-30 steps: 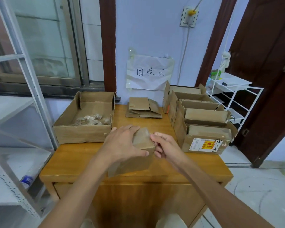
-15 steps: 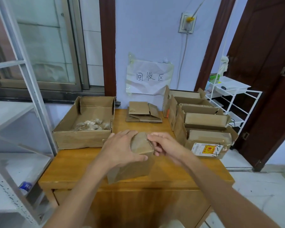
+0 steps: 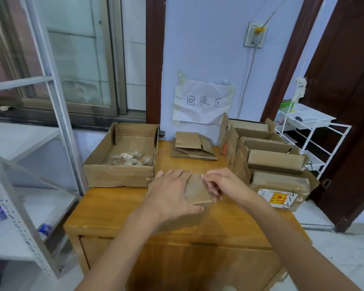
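Observation:
A small brown cardboard box [image 3: 194, 191] sits in the middle of the wooden table [image 3: 105, 208]. My left hand [image 3: 169, 193] lies over its top, fingers spread along the far edge and thumb wrapped round the near corner. My right hand [image 3: 221, 184] is at the box's right edge, its fingertips pinching a thin strip of clear tape there. Most of the box's left half is hidden under my left hand.
A large open carton [image 3: 122, 158] with crumpled tape wads stands at the back left. Flattened boxes [image 3: 192, 147] lie at the back centre under a paper sign. Several open boxes [image 3: 267, 162] line the right side. A white wire rack [image 3: 309, 135] stands beyond them.
The view has tilted so the table sits lower in frame. My right hand's fingers have shifted along the box's right edge, now pinching the tape. My left hand keeps its hold.

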Motion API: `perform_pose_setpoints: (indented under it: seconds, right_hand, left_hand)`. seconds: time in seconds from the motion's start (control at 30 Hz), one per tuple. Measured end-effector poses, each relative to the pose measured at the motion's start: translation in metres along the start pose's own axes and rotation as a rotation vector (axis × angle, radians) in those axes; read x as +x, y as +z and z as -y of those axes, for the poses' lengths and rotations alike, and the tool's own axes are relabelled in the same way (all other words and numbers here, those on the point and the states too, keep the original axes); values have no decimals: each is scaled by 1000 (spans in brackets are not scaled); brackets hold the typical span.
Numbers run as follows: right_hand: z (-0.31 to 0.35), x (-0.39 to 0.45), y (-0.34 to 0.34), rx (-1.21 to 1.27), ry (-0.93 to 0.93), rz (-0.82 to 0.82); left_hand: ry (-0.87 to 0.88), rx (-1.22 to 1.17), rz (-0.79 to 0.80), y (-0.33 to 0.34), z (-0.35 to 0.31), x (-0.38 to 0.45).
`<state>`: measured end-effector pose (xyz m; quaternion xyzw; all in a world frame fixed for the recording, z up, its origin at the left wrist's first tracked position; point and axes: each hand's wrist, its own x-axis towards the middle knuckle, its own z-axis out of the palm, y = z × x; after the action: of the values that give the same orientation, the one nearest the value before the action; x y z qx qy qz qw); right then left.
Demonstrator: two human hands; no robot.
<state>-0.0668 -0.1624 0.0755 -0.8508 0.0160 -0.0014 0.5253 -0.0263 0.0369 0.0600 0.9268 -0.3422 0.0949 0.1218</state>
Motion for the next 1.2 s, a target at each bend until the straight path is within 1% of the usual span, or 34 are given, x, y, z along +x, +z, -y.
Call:
perform_pose_setpoints:
  seconds: [0.13, 0.17, 0.2, 0.27, 0.33, 0.37, 0.43, 0.5, 0.53, 0.63, 0.67, 0.7, 0.73, 0.8, 0.87, 0.93, 1.07, 1.13, 1.2]
  right_hand:
    - [-32, -14, 28, 501, 94, -84]
    - [-36, -17, 33, 577, 98, -118]
    - [-35, -21, 36, 603, 100, -156]
    - [-26, -31, 37, 474, 91, -221]
    - [-15, -44, 37, 267, 27, -224]
    - [-11, -51, 38, 169, -38, -230]
    - [-9, -62, 44, 48, -201, -328]
    - [-7, -70, 53, 73, -328, -460]
    - [-4, -73, 57, 106, -345, -519]
    - [3, -80, 55, 233, -320, -633]
    - [5, -82, 52, 243, -326, -656]
    - [5, -83, 49, 232, -337, -673]
    - [6, -85, 46, 208, -348, -678]
    - [8, -88, 42, 147, -369, -646]
    - [8, -90, 42, 83, -390, -594]
    - [8, -92, 42, 49, -414, -558]
    - [11, -94, 37, -85, -481, -547]
    - [11, -94, 36, -145, -484, -553]
    - [13, -94, 36, -201, -489, -569]
  left_hand:
    - [-4, 26, -54, 0, -7, -9]
    - [-4, 29, -74, -1, -10, -11]
    - [-9, 28, -95, -2, -12, -13]
    - [-36, 31, -138, -3, -14, -19]
    - [-79, 34, -188, -4, -17, -27]
    - [-104, 17, -221, -4, -20, -31]
    - [-142, -28, -301, -4, -30, -40]
    - [-165, -68, -343, -3, -43, -50]
    - [-168, -120, -340, -2, -49, -55]
    - [-144, -452, -288, 0, -59, -69]
    - [-133, -554, -273, -1, -59, -71]
    - [-127, -601, -273, -4, -58, -71]
    - [-129, -601, -291, -9, -56, -69]
    - [-153, -491, -336, -18, -53, -62]
    - [-161, -308, -326, -26, -50, -54]
    - [-130, -203, -292, -29, -46, -49]
    - [-5, -128, -210, -35, -39, -48]
    - [12, -97, -167, -38, -37, -47]
    - [-8, -135, -156, -38, -36, -46]
